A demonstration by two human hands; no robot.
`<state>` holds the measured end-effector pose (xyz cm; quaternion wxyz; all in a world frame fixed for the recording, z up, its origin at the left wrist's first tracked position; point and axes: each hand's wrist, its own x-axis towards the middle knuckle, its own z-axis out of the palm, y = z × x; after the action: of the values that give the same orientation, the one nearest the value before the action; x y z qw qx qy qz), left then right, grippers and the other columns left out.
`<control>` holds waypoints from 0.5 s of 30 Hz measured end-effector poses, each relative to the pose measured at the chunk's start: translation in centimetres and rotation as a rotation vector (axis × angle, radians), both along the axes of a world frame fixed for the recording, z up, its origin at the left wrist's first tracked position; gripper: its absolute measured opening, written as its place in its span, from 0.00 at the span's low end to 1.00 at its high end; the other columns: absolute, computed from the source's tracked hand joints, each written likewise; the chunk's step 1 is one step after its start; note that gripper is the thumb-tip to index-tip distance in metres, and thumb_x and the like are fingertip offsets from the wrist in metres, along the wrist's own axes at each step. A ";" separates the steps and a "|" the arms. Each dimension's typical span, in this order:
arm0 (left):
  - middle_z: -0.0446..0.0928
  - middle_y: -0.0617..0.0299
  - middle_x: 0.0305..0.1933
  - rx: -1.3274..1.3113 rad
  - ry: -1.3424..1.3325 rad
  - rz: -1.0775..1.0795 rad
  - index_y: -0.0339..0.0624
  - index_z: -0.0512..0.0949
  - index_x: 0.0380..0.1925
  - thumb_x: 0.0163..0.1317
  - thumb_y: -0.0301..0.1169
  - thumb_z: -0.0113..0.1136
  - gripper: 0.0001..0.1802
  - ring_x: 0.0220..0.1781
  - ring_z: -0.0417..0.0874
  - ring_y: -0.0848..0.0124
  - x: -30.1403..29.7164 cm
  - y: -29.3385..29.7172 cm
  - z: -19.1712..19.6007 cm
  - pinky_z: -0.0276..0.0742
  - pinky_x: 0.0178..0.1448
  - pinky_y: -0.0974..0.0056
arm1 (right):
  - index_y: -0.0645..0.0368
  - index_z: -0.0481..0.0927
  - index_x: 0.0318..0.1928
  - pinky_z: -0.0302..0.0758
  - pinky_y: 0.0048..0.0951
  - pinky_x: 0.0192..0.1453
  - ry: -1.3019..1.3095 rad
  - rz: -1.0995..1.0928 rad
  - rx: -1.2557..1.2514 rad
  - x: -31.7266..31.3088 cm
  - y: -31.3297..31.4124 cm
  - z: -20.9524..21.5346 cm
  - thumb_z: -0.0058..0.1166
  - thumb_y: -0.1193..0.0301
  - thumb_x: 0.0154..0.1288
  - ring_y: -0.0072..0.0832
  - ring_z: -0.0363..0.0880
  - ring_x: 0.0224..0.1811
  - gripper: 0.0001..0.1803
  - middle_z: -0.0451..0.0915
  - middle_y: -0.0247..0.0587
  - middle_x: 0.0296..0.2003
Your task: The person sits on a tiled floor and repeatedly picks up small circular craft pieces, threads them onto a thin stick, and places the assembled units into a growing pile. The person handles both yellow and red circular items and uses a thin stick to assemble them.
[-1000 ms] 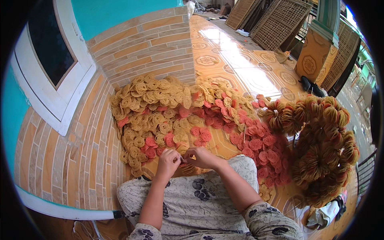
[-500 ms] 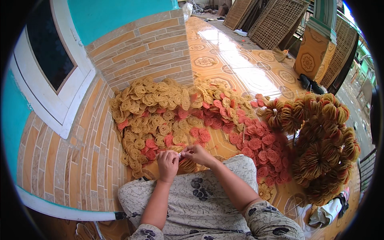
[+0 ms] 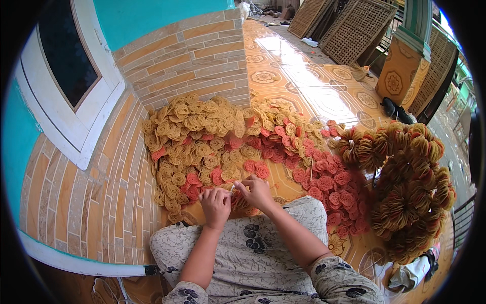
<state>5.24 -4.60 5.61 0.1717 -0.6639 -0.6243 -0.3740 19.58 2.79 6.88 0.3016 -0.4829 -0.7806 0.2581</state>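
My left hand (image 3: 216, 206) is closed, fingertips curled together over a bundle of tan and red lacy discs (image 3: 242, 204) in front of my lap. My right hand (image 3: 258, 194) sits close beside it, fingers bent and thumb toward the left hand. A tiny white bit shows between the two hands; what the fingertips grip is too small to make out. Beyond the hands spreads a heap of tan coiled, lacy discs (image 3: 197, 119) resembling dried crackers. Red discs (image 3: 331, 182) of the same kind lie to the right, some mixed into the tan ones.
Large strung bunches of tan and red discs (image 3: 405, 195) lie at the right. A brick-patterned wall (image 3: 185, 66) and white-framed door (image 3: 93, 121) border the left. Woven racks (image 3: 357, 33) lean at the back near a tiled pillar (image 3: 400, 71). A dark shoe (image 3: 395, 110) lies by it.
My right hand has shifted slightly up and right, its fingers rising and its thumb parting from them. The left hand stays near its place. The whole view has shifted slightly.
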 end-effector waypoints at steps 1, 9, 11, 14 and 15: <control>0.75 0.72 0.33 0.002 0.010 -0.005 0.51 0.70 0.25 0.52 0.28 0.64 0.10 0.38 0.73 0.67 0.1 0.0 0.1 0.62 0.48 0.59 | 0.58 0.84 0.31 0.68 0.39 0.45 0.056 0.017 -0.070 -0.1 0.0 -0.3 0.52 0.52 0.65 0.42 0.78 0.32 0.22 0.79 0.46 0.30; 0.74 0.70 0.30 -0.041 0.029 -0.091 0.48 0.74 0.24 0.51 0.27 0.66 0.08 0.39 0.74 0.66 0.8 -0.3 0.6 0.62 0.49 0.57 | 0.59 0.79 0.30 0.66 0.47 0.48 0.196 -0.008 -0.275 -0.6 2.1 -3.3 0.61 0.58 0.58 0.40 0.78 0.40 0.15 0.78 0.40 0.34; 0.74 0.69 0.29 -0.117 0.081 -0.157 0.48 0.74 0.24 0.53 0.29 0.65 0.08 0.38 0.74 0.66 0.7 -0.8 0.6 0.61 0.49 0.56 | 0.59 0.78 0.30 0.66 0.47 0.48 0.173 -0.061 -0.302 0.0 3.2 -4.2 0.61 0.59 0.58 0.40 0.78 0.40 0.15 0.77 0.38 0.34; 0.71 0.67 0.27 -0.203 0.086 -0.241 0.47 0.74 0.23 0.55 0.31 0.63 0.07 0.36 0.74 0.67 0.4 -1.3 0.3 0.61 0.50 0.56 | 0.58 0.78 0.30 0.65 0.49 0.48 0.126 -0.140 -0.353 0.8 4.8 -5.4 0.61 0.59 0.57 0.40 0.77 0.42 0.15 0.77 0.37 0.36; 0.71 0.67 0.26 -0.226 0.069 -0.261 0.46 0.74 0.23 0.55 0.31 0.63 0.07 0.36 0.74 0.67 0.3 -1.5 0.2 0.61 0.50 0.56 | 0.58 0.79 0.30 0.65 0.50 0.49 0.116 -0.166 -0.365 0.9 5.2 -5.8 0.61 0.59 0.56 0.40 0.77 0.42 0.14 0.77 0.37 0.36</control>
<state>5.51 -6.14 5.80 0.0672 -0.7668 -0.5647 -0.2977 20.49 7.96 1.10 0.2736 -0.5767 -0.6596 0.3968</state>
